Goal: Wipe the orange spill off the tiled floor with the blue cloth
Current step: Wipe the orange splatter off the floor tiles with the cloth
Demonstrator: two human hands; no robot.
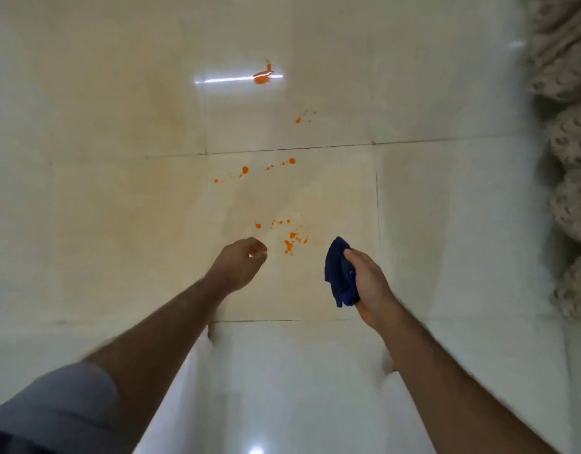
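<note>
A crumpled dark blue cloth (341, 273) is clamped in the right hand (369, 283), the fingers wrapped around it so that a bunch of fabric sticks out above the thumb and a loose corner hangs below the palm. The cloth is held above the glossy cream tiled floor (119, 208); whether it touches the tile cannot be told. The orange spill (290, 240) is seen as scattered drops and splashes. Its nearest cluster lies just to the left of the cloth, between the two hands. A second line of drops (245, 170) is spread farther up the same tile, and a larger orange smear (262, 77) is found well beyond, past a grout line, under a bright reflected streak. The left hand (241, 260) is loosely curled with nothing in it, near the nearest drops. A pale knobbly textile (570, 158) is seen along the right edge.
</note>
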